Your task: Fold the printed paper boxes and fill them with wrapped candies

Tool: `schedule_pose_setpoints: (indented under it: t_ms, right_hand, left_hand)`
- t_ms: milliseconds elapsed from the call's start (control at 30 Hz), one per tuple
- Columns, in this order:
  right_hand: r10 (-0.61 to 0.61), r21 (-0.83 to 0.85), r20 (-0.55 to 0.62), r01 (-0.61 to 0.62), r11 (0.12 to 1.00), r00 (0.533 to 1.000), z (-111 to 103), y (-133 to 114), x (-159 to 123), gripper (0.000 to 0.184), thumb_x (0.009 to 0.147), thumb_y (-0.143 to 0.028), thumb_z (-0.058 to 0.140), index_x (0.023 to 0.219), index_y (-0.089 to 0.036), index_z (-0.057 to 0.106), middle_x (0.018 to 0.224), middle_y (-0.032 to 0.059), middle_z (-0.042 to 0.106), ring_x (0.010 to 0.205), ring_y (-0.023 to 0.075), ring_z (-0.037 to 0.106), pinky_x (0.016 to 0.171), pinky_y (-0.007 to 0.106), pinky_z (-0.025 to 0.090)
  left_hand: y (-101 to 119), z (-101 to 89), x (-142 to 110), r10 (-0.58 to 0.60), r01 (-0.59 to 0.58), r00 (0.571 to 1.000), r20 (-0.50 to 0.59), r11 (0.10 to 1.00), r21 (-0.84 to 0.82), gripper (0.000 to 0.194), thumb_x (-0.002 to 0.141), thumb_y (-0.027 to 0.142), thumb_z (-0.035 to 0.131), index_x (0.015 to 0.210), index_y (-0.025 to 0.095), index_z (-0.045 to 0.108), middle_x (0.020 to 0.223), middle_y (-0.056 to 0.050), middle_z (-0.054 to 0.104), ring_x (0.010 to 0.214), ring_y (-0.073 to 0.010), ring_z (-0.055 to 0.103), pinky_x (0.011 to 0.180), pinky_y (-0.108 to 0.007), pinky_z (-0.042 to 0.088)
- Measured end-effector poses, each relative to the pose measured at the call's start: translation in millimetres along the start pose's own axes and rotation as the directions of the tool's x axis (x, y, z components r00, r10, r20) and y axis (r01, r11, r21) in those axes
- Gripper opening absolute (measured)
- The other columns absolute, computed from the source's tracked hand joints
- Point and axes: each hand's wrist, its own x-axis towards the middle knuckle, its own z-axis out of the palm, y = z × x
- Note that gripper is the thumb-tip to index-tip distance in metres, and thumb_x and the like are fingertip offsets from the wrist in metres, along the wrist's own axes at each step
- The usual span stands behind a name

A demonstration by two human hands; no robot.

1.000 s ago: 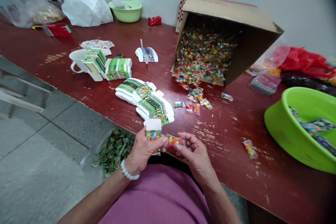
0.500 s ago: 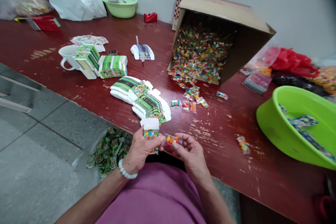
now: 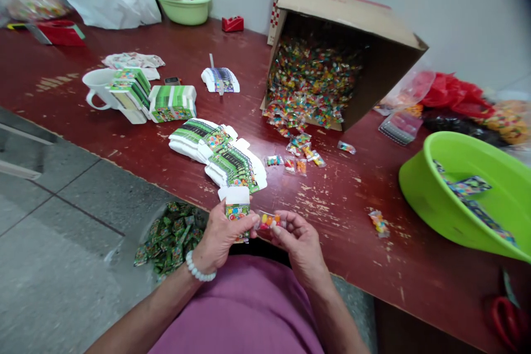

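Observation:
My left hand (image 3: 222,232) is closed round a small green printed candy box (image 3: 237,211), its white top flap standing open. Between thumb and fingers, my right hand (image 3: 299,238) pinches a clear packet of candies (image 3: 267,220) in yellow, orange and red. The packet's left end meets my left thumb, beside the box. Just beyond my hands lies a fanned stack of flat green boxes (image 3: 234,166) on the red table. Several loose candy packets (image 3: 295,166) lie farther right, in front of a tipped cardboard box (image 3: 352,5) full of such packets.
A green basin (image 3: 418,204) stands at the right with printed pieces inside. Red-handled scissors (image 3: 504,315) lie near the right corner. A white mug (image 3: 97,88) and bundled green boxes (image 3: 172,104) are at the left. Below the table edge sits a bag of green packs (image 3: 172,238).
The view has shifted slightly to the right, bringing the scissors into sight. Both hands keep hold of the box and the packet in nearly the same pose.

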Motion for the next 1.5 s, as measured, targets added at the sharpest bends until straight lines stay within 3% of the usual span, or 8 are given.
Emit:
schedule_pose_setpoints:
  t_ms: [300,433,567,667,833,1167,1300,1500]
  right_hand:
    - [-0.231,-0.198,-0.107,0.207,0.958,0.967,-36.9,-17.1,24.0,0.035,0.073,-0.041,0.078,0.099,-0.019,0.068,0.086,0.0035,0.072,0.068,0.0152,0.062,0.06,0.026,0.049]
    - [-0.473,-0.713,-0.199,0.205,0.671,0.858,-105.6,-51.2,59.2,0.039,0.08,-0.045,0.06,0.108,-0.018,0.064,0.093,0.0075,0.072,0.079,0.0208,0.066,0.072,0.033,0.052]
    - [-0.46,-0.85,-0.211,0.071,0.522,0.862,-159.3,-75.6,81.3,0.028,0.071,-0.036,0.063,0.092,-0.019,0.071,0.077,0.0059,0.071,0.07,0.0238,0.063,0.072,0.038,0.048]
    - [-0.501,-0.917,-0.194,0.026,0.398,0.844,-168.8,-83.6,87.1,0.031,0.07,-0.033,0.065,0.096,-0.019,0.072,0.09,0.0108,0.071,0.085,0.0294,0.062,0.084,0.044,0.045]
    - [-0.648,-0.992,0.083,0.124,0.018,0.757,-134.3,-84.4,105.5,0.038,0.086,-0.03,0.051,0.116,-0.013,0.067,0.107,0.017,0.067,0.096,0.0312,0.059,0.09,0.045,0.046]
    - [-0.447,-0.896,0.442,0.41,-0.172,0.778,-4.7,-76.2,173.1,0.032,0.088,-0.034,0.066,0.118,-0.023,0.069,0.121,0.0125,0.064,0.109,0.0318,0.052,0.091,0.043,0.041]
    - [-0.322,-0.874,0.48,0.414,-0.253,0.816,11.8,-77.2,183.2,0.022,0.084,-0.038,0.073,0.1,-0.023,0.072,0.117,0.0133,0.063,0.108,0.0351,0.049,0.084,0.045,0.038]
    - [-0.328,-0.862,0.505,0.484,-0.15,0.798,11.9,-80.1,168.7,0.008,0.091,-0.026,0.063,0.092,-0.019,0.065,0.092,0.009,0.068,0.093,0.0267,0.057,0.082,0.039,0.04]
  left_hand:
    - [-2.9,0.1,3.8,-0.048,0.044,0.997,0.063,0.997,0.058,0.053,0.072,0.031,0.083,0.114,0.014,0.056,0.07,0.004,0.067,0.053,-0.0104,0.063,0.053,-0.021,0.05]
    - [-1.4,-5.1,7.4,-0.069,0.064,0.996,0.058,0.995,0.079,0.055,0.074,0.035,0.082,0.117,0.016,0.054,0.07,0.004,0.067,0.053,-0.0097,0.062,0.051,-0.02,0.047]
    - [0.1,-8.2,10.8,-0.069,0.063,0.996,0.063,0.994,0.085,0.052,0.075,0.035,0.082,0.114,0.015,0.053,0.07,0.004,0.067,0.054,-0.0093,0.061,0.053,-0.02,0.046]
    - [1.7,-8.9,13.4,-0.079,0.073,0.995,0.058,0.993,0.087,0.049,0.074,0.034,0.082,0.11,0.015,0.054,0.07,0.004,0.067,0.054,-0.0093,0.06,0.053,-0.021,0.045]
    - [4.0,-11.2,17.8,-0.088,0.085,0.996,0.033,0.992,0.097,0.049,0.075,0.035,0.081,0.11,0.016,0.055,0.07,0.004,0.067,0.054,-0.0089,0.059,0.054,-0.021,0.044]
    - [8.4,-10.8,15.5,-0.106,0.106,0.994,-0.02,0.993,0.048,0.05,0.069,0.035,0.084,0.108,0.016,0.059,0.071,0.004,0.067,0.054,-0.0102,0.059,0.055,-0.023,0.045]
    - [9.0,-18.5,15.0,-0.09,0.091,0.995,-0.045,0.995,0.038,0.046,0.068,0.035,0.085,0.102,0.016,0.059,0.071,0.003,0.067,0.053,-0.0096,0.059,0.053,-0.022,0.045]
    - [13.9,-32.4,23.6,-0.005,0.007,0.999,-0.054,0.999,0.047,0.036,0.075,0.036,0.081,0.095,0.015,0.059,0.062,0.003,0.065,0.055,-0.0099,0.059,0.053,-0.02,0.045]
